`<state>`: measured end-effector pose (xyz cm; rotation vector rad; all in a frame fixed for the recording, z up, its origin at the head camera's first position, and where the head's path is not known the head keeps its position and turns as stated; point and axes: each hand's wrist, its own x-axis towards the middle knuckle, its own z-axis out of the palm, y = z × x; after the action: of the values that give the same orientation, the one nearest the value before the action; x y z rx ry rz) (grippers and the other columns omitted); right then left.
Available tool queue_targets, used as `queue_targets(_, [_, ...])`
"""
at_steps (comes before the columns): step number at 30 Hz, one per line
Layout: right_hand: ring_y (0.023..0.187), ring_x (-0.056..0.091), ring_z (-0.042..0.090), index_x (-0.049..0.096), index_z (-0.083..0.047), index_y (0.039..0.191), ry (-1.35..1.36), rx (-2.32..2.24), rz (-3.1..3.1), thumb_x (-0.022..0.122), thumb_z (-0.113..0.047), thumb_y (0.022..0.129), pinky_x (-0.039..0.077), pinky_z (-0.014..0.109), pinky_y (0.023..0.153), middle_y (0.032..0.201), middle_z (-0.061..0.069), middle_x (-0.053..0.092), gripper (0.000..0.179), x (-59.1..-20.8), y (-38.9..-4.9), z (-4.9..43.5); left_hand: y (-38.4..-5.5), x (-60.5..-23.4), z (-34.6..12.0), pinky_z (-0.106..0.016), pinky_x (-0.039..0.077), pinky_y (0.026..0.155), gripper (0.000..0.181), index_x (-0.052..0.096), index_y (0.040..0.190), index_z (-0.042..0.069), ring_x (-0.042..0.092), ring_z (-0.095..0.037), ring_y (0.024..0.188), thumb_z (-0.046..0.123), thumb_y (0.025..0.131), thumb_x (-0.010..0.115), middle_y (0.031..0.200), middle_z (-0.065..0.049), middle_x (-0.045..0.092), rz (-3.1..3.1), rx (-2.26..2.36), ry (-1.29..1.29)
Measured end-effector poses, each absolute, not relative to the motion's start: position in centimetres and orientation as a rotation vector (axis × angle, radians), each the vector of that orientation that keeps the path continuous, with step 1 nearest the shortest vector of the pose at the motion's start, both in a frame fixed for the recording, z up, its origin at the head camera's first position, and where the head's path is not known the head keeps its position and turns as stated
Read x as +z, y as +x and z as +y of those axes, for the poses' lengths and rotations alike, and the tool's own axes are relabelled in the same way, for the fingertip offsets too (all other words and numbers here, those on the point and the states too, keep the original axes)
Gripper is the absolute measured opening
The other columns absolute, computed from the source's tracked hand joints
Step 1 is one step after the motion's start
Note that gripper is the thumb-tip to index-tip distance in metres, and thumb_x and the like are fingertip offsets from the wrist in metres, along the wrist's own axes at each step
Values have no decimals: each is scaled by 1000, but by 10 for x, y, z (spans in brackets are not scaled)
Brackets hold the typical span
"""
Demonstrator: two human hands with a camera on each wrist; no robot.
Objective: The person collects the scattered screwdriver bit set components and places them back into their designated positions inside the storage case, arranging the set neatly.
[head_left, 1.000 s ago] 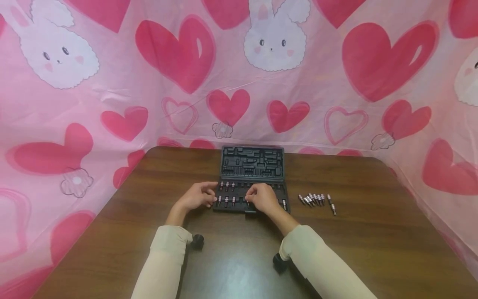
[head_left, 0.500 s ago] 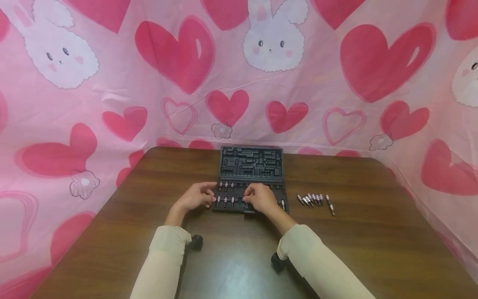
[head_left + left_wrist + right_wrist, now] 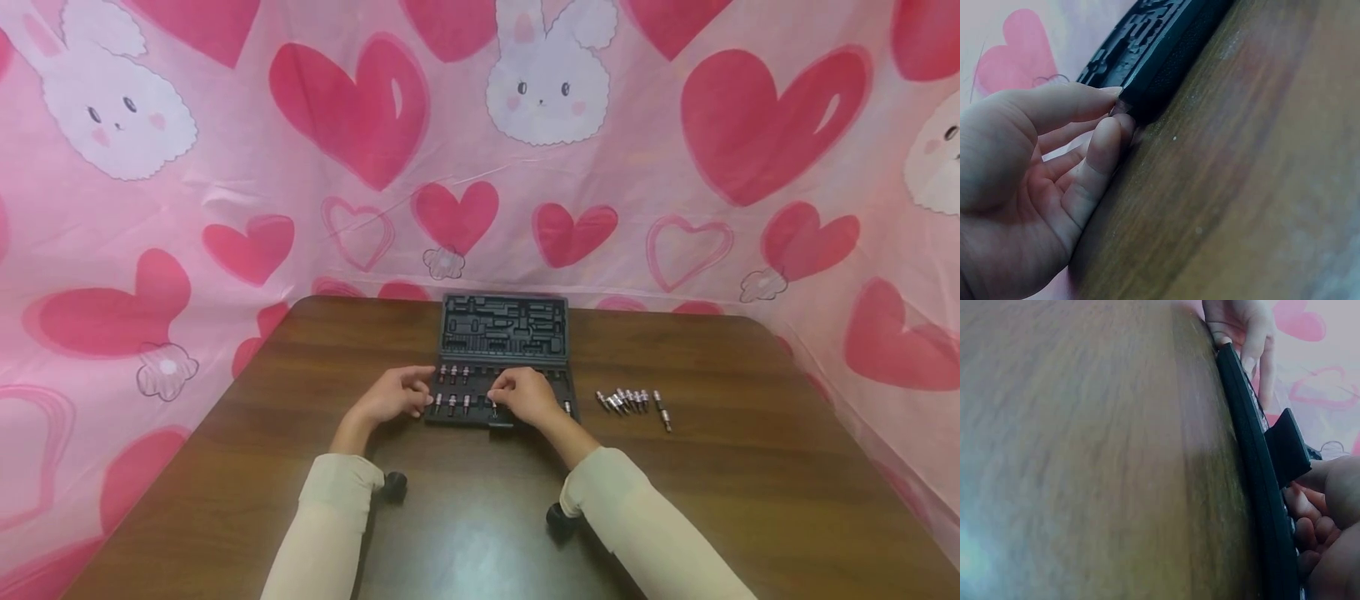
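Prob. part-way: socket case (image 3: pixel 506 325) lies open twd back of worktop (image 3: pixel 465 500); 3 back-row bit sockets (image 3: pixel 453 373) & 3 front-row bit sockets (image 3: pixel 452 405) sit in its L end, plus an end bit socket (image 3: pixel 567 407) front R. Approx. 8 loose bit sockets (image 3: pixel 638 399) lie R of case, prob. left to do. R grip (image 3: pixel 527 395) pinches a bit socket (image 3: pixel 495 410) at front-row middle; can't tell if fully seated. L grip (image 3: pixel 392 393) touches case's L edge; pinching vs. just bracing, can't tell.

Hidden: R grip covers part of both rows, so slots there uncounted. R wrist cam: latch (image 3: pixel 1288 448) partly blocks fingers, R grip cut off at frame edge. Markings too small to read.
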<state>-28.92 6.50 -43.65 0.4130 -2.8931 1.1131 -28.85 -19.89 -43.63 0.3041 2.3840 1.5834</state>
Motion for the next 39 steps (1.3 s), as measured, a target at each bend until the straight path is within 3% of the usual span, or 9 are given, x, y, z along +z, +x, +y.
queue_targets(22, [66, 54, 13, 70, -20, 80, 336, 958, -2971, 78, -27, 82, 44, 35, 62, 70, -7, 58, 10, -430, -289, 60, -291, -440, -199, -36, 57, 67, 51, 55, 136, 4, 62, -25, 74, -1, 87, 67, 90, -13, 63, 2413, 1600, 210])
queue_targets(29, [63, 52, 12, 70, -20, 80, 358, 957, -2943, 78, -29, 82, 43, 34, 57, 68, -7, 57, 12, -437, -287, 62, -290, -441, -198, -36, 57, 66, 51, 55, 136, 1, 61, -24, 73, -2, 86, 66, 90, -13, 64, 2407, 1592, 224])
queue_targets(39, [59, 52, 13, 75, -14, 86, 441, 1148, -2914, 75, -18, 83, 43, 31, 57, 64, -5, 58, 5, -432, -292, 69, -290, -439, -198, -36, 57, 68, 51, 54, 137, 2, 61, -24, 76, -1, 88, 66, 91, -13, 64, 2414, 1580, 235])
